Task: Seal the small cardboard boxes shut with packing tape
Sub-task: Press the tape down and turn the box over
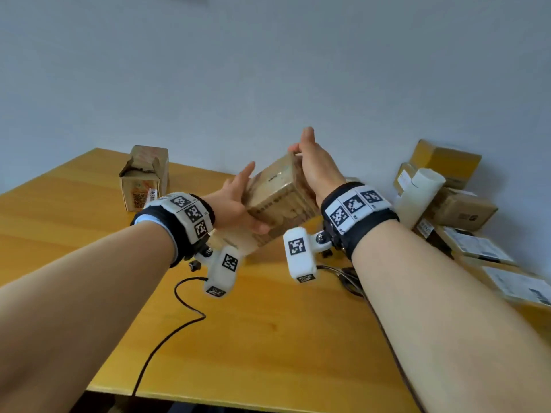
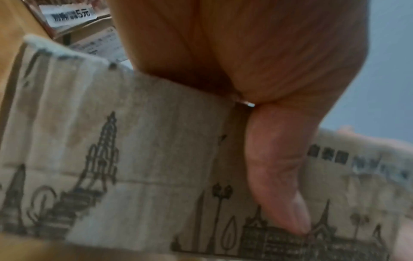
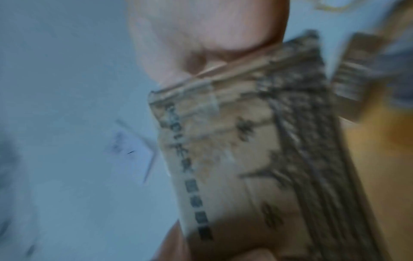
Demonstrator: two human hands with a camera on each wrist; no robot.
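Note:
A small cardboard box [image 1: 280,198] printed with a dark skyline drawing is held in the air above the table, tilted, between both hands. My left hand [image 1: 238,198] clasps its left near corner, fingers straight along the side. In the left wrist view its thumb [image 2: 279,167] lies across the printed face of the box [image 2: 145,159]. My right hand [image 1: 316,168] presses its palm flat on the box's right side, fingers stretched up past the top edge. The right wrist view is blurred; a strip of clear tape [image 3: 208,98] seems to cross one edge of the box [image 3: 245,159].
Another small box [image 1: 143,180] with torn, raised top flaps stands at the back left of the yellow wooden table [image 1: 268,338]. A pile of cardboard boxes [image 1: 447,162], a white roll [image 1: 417,198] and flat labelled packets [image 1: 477,245] fill the right side. A black cable [image 1: 179,293] trails over the front.

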